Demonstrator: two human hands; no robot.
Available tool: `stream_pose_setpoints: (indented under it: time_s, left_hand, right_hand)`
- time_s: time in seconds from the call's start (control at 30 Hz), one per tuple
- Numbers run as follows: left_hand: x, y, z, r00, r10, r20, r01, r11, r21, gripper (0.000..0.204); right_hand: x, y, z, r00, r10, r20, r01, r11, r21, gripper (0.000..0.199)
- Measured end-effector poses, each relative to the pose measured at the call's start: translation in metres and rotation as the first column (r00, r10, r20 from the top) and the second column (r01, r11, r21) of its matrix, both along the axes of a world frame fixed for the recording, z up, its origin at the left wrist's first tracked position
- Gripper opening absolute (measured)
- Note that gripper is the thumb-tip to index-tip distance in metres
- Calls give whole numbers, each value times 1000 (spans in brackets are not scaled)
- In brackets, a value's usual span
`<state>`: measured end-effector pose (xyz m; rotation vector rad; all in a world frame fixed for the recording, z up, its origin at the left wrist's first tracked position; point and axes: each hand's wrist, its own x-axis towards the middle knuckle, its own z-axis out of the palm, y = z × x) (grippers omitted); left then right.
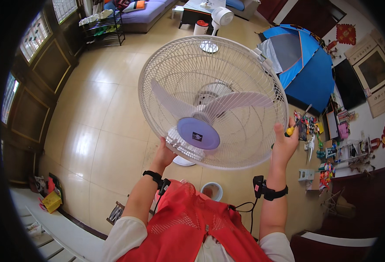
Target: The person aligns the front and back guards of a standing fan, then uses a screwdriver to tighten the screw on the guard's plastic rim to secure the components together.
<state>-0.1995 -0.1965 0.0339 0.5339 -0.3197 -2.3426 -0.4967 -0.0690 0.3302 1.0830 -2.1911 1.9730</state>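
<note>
A large electric fan (244,144) with a round white wire cage is in front of me, its cage tilted. Inside show pale blades (240,105) and, at the front, a purple round centre badge (196,134). My left hand (163,156) grips the cage at its lower left rim; some of its fingers are hidden behind the wires. At the right rim, my right hand (285,142) is closed around a screwdriver (291,130) with a yellow and black handle, its metal shaft pointing up and right. That hand also rests against the cage edge.
A small bucket (219,192) stands on the tiled floor near my body. Ahead is another white fan (222,16). At the right are a blue play tent (310,87), scattered toys (310,146) and a small grey stool (306,174). A shoe rack (103,28) stands far left.
</note>
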Motion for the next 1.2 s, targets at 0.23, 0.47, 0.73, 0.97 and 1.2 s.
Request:
stream_pose_setpoints:
  time_s: [0.23,0.47,0.73,0.97,1.2]
  left_hand:
    - [-11,2,-10,994,85,-68,-84,996,23,82]
    - [-10,5,0,997,72,-13,-71,995,64,85]
    - [-17,3,-6,999,27,21,-29,997,68,97]
    - [-28,-3,8,982,160,-102,-140,973,183,101]
    - [-31,-8,4,955,278,-107,-259,952,164,90]
  right_hand:
    - [5,0,2,998,11,-65,-11,1000,11,66]
    - [-1,0,1,978,-33,-207,43,998,44,64]
    - [7,-1,6,971,-44,-236,60,996,61,65]
    - [9,-2,8,962,-65,-264,91,992,85,63]
    - [8,-5,5,963,-62,-263,86,993,79,65]
